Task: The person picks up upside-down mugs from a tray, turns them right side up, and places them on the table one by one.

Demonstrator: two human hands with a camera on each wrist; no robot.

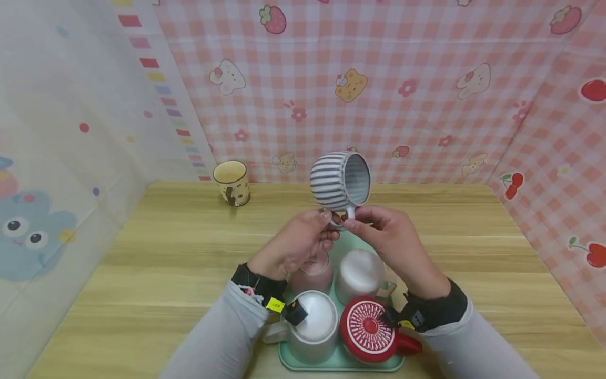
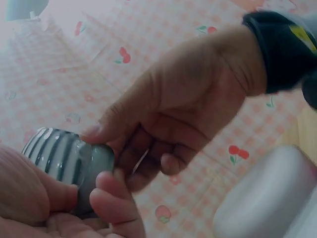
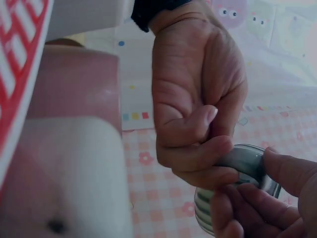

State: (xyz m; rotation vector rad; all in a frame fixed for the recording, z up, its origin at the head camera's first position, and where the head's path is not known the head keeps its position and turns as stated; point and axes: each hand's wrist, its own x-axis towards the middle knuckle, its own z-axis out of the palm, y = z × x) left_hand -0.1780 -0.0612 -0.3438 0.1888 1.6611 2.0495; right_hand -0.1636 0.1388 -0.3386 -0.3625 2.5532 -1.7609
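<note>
A mug with dark and white stripes (image 1: 327, 181) is held up above the far end of a green tray (image 1: 347, 239). It lies tipped on its side, its mouth facing right and its handle hanging down. My left hand (image 1: 305, 237) pinches it low down by the handle, thumb on top. From the other side, my right hand (image 1: 393, 231) grips the handle between thumb and fingers. Both hands' fingertips meet around the handle in the left wrist view, where the striped mug (image 2: 54, 153) is partly hidden by the right hand.
Upside-down on the tray stand a pink cup (image 1: 310, 279), a whitish mug (image 1: 360, 273), a white mug (image 1: 314, 326) and a red mug (image 1: 369, 329), under my wrists. A yellow mug (image 1: 234, 184) stands upright at the back left. Patterned cloth (image 1: 307, 95) hangs behind the table.
</note>
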